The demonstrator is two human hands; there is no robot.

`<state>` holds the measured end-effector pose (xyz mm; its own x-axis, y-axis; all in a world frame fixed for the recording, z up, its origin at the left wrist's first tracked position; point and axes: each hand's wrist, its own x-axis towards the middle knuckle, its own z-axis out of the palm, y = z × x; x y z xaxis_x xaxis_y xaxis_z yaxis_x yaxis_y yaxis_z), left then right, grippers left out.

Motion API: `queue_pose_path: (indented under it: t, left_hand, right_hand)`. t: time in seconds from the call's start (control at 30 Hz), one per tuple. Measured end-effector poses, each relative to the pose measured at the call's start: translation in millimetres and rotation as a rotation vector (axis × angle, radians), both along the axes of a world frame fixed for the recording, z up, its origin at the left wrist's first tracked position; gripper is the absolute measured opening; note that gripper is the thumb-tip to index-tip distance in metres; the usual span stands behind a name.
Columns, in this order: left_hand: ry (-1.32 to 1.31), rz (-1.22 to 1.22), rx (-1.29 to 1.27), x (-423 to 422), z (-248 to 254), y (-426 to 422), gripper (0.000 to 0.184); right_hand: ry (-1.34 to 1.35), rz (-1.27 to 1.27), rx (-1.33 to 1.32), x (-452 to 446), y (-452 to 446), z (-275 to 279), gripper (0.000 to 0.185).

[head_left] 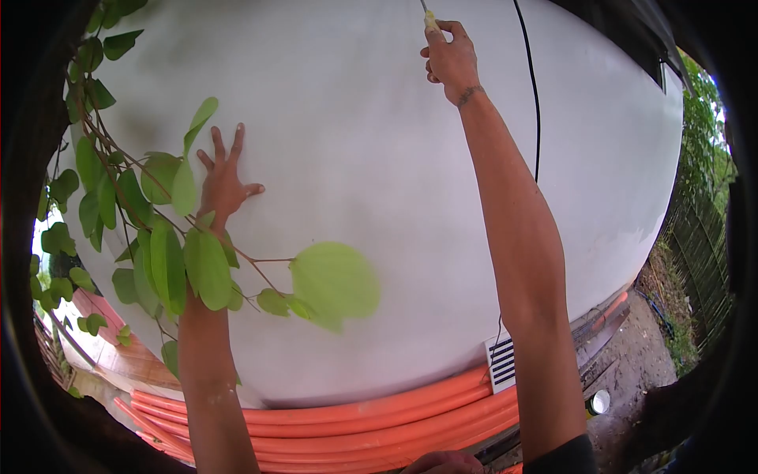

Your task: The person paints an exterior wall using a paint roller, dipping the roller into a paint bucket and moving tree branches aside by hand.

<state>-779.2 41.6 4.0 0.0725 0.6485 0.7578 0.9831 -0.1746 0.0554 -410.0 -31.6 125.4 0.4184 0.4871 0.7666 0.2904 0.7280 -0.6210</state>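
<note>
My left hand (224,183) is spread against the white wall (355,142), fingers apart, with leaves partly covering its wrist and forearm. High on the same wall, my right hand (452,62) is closed around a yellow-handled tool (430,20) with a thin metal rod. The rod's upper end runs out of the top of the view, so the tool's head is hidden. A bracelet or band rings the right wrist.
A leafy branch (166,261) hangs in front of the wall at left. Orange pipes (379,426) lie along the wall's foot, near a white vent grille (502,363). A black cable (534,95) runs down the wall. An open can (600,402) stands on the ground at lower right.
</note>
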Motion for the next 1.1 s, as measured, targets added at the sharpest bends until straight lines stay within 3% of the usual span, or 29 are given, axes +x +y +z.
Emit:
queue_pose_path:
  t: [0.07,0.2,0.23,0.3,0.47,0.57,0.7,0.9,1.0,1.07,1.1]
  left_hand:
    - [-0.002,0.010,-0.012,0.7,0.6,-1.2,0.133]
    - [0.000,0.000,0.008,-1.7,-2.3,2.9,0.134]
    - [-0.005,0.001,0.005,-1.7,-3.1,3.1,0.133]
    - [0.003,0.005,0.002,-1.3,-1.1,3.1,0.133]
    - [0.006,0.012,-0.011,-2.0,-0.7,1.8,0.132]
    - [0.015,0.014,0.002,-1.8,0.8,3.8,0.132]
    - [0.022,-0.007,0.023,-3.8,-1.5,8.7,0.132]
    - [0.178,-0.014,0.213,-25.4,-7.7,41.8,0.131]
    - [0.147,-0.034,0.155,-18.9,-5.9,32.0,0.130]
    - [0.156,-0.036,0.158,-18.7,-3.4,31.6,0.130]
    - [0.165,-0.037,0.153,-18.5,-3.6,30.6,0.129]
  right_hand:
    - [0.003,0.042,-0.002,2.5,1.1,-16.1,0.041]
    - [0.019,-0.057,-0.069,7.5,13.7,-112.4,0.039]
    - [0.033,-0.048,-0.083,5.8,10.7,-115.2,0.039]
    - [0.079,-0.027,-0.109,-0.3,9.0,-118.9,0.039]
    - [0.005,0.037,0.025,-9.6,2.9,-24.5,0.043]
    - [0.020,0.079,0.012,-6.8,-2.5,-40.2,0.042]
    - [-0.010,-0.073,-0.057,-1.1,7.5,-152.8,0.036]
    - [0.074,-0.087,-0.196,-13.4,-27.9,-379.1,0.038]
    - [0.033,-0.175,-0.194,-22.8,-50.7,-484.6,0.038]
    - [0.164,-0.055,-0.433,-31.5,-80.6,-534.5,0.038]
    - [0.150,-0.083,-0.429,-33.5,-88.2,-563.2,0.038]
